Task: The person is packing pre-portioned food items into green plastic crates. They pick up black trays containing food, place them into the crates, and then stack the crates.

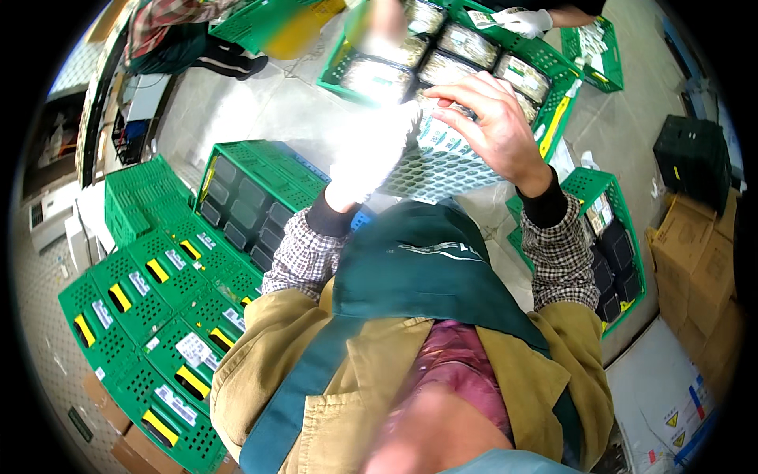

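My left hand (367, 154), in a white glove washed out by glare, grips a sheet of labels (442, 162) by its left side. The sheet is pale with rows of small blue-green printed shapes, and it tilts in front of my apron. My right hand (501, 126) is bare and hovers over the sheet's upper right part, with thumb and fingers bent but apart. Just beyond is a green crate (545, 75) holding several black trays of pale food (466, 43) under clear film. Glare hides the fingertips of my left hand.
Stacked green crates (170, 288) with yellow handles stand at left, beside a crate of black trays (237, 197). At right are another green crate (632, 265) and cardboard boxes (695, 261). A co-worker's gloved hand (525, 22) reaches over the far crate; another person (170, 39) is at far left.
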A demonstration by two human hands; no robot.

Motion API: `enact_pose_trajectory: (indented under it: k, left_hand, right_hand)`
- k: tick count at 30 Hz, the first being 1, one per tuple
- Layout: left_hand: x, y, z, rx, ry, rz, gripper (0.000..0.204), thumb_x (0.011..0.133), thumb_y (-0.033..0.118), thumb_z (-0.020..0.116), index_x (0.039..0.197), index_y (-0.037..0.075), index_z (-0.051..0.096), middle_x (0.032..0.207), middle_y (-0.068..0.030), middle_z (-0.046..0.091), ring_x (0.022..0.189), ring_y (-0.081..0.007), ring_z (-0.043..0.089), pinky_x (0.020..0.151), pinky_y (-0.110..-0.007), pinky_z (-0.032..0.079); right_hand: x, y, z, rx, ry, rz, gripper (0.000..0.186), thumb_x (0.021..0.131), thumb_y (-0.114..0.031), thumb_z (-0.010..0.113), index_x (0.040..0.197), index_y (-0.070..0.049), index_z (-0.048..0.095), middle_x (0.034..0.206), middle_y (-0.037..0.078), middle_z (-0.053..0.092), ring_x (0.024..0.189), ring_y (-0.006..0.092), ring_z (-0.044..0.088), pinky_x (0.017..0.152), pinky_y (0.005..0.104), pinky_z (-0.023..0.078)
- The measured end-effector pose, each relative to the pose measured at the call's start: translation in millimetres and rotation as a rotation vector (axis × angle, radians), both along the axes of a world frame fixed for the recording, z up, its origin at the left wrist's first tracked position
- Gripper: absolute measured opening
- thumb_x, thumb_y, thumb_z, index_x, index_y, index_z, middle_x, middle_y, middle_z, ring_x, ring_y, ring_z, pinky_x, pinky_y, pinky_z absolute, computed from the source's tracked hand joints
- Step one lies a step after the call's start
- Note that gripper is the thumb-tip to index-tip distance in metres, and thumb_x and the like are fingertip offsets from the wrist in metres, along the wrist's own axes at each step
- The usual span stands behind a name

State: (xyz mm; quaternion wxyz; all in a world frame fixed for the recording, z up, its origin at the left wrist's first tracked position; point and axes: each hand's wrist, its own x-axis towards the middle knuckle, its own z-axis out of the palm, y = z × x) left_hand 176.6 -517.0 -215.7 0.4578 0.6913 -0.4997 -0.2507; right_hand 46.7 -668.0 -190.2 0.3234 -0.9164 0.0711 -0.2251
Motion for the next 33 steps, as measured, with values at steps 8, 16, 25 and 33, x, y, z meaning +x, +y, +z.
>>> enact_pose_trajectory:
  k: [8, 16, 25, 33]
  left_hand:
    - [-2.9, -23.7, -33.2, 0.082, 0.202, 0.028, 0.028, 0.091, 0.022, 0.047, 0.074, 0.002, 0.057, 0.062, 0.0047, 0.048, 0.056, -0.0034, 0.040, 0.048, -0.020, 0.032]
    - [-7.0, -36.8, -74.9, 0.124, 0.868, 0.101, 0.021, 0.089, 0.022, 0.053, 0.084, 0.003, 0.059, 0.076, 0.0056, 0.051, 0.066, -0.0020, 0.041, 0.058, -0.017, 0.034]
    - [-6.2, -59.4, -67.8, 0.431, 0.357, 0.127, 0.031, 0.087, 0.024, 0.052, 0.065, 0.001, 0.056, 0.051, -0.0033, 0.043, 0.049, -0.0092, 0.039, 0.046, -0.029, 0.032]
    - [-23.9, -41.3, -76.5, 0.523, 0.545, 0.229, 0.026, 0.089, 0.018, 0.052, 0.065, 0.006, 0.052, 0.058, 0.0093, 0.042, 0.052, -0.0001, 0.032, 0.046, -0.018, 0.025]
  right_hand:
    - [-8.9, -11.7, -21.9, -0.026, -0.081, -0.070, 0.010, 0.070, -0.008, 0.065, 0.080, -0.007, 0.062, 0.082, 0.003, 0.057, 0.080, 0.0206, 0.052, 0.075, 0.0310, 0.039]
    - [-25.2, -34.8, -77.3, 0.951, -0.059, -0.275, 0.021, 0.084, -0.009, 0.056, 0.104, -0.002, 0.055, 0.087, 0.003, 0.061, 0.081, 0.0078, 0.056, 0.073, 0.0214, 0.045]
    - [-33.4, -57.0, -110.1, 0.930, -0.155, -0.369, 0.032, 0.077, -0.002, 0.061, 0.107, -0.001, 0.051, 0.087, 0.005, 0.060, 0.080, 0.0105, 0.054, 0.073, 0.0237, 0.043]
    - [-68.8, -223.2, -349.7, 0.501, -0.046, -1.336, 0.048, 0.075, -0.010, 0.063, 0.116, -0.002, 0.040, 0.079, 0.009, 0.063, 0.078, 0.0239, 0.059, 0.074, 0.0340, 0.044]
